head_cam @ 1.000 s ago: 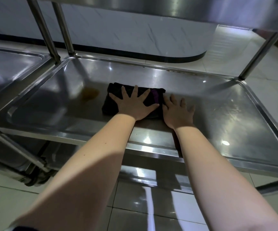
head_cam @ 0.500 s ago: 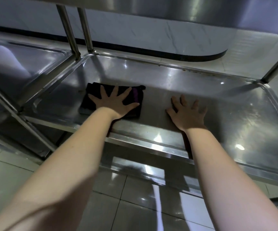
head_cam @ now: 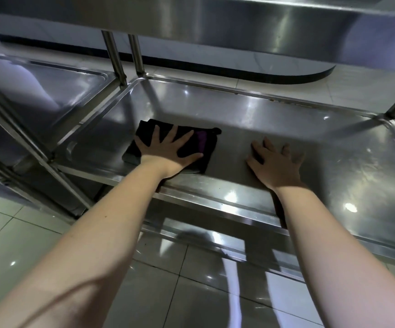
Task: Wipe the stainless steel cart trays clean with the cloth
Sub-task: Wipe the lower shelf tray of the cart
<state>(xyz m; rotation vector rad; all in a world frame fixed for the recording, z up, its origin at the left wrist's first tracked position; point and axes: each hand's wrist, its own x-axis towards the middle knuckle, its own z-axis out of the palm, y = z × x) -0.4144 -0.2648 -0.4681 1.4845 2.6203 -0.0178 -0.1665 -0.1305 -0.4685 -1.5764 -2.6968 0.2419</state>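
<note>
Cloth (head_cam: pixel 204 144) lies flat under the spread left hand (head_cam: pixel 168 150), pressed to the tray (head_cam: pixel 286 119) for wiping; right hand (head_cam: pixel 274 162), empty and splayed beside it, likely braces.

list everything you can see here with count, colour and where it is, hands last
cloth: one, black with a purple stripe, folded flat on the left part of the middle tray
middle tray: one, shiny steel, centre of view, holding the cloth
upper tray: one, steel, overhead across the top
neighbouring tray: one, steel, to the left, on a second cart
uprights: two side by side at the tray's far left corner, steel; others at the edges
floor tiles: pale, glossy, below the cart
left hand: one, spread flat, pressing on the cloth
right hand: one, spread flat on bare steel, apart from the cloth
</note>
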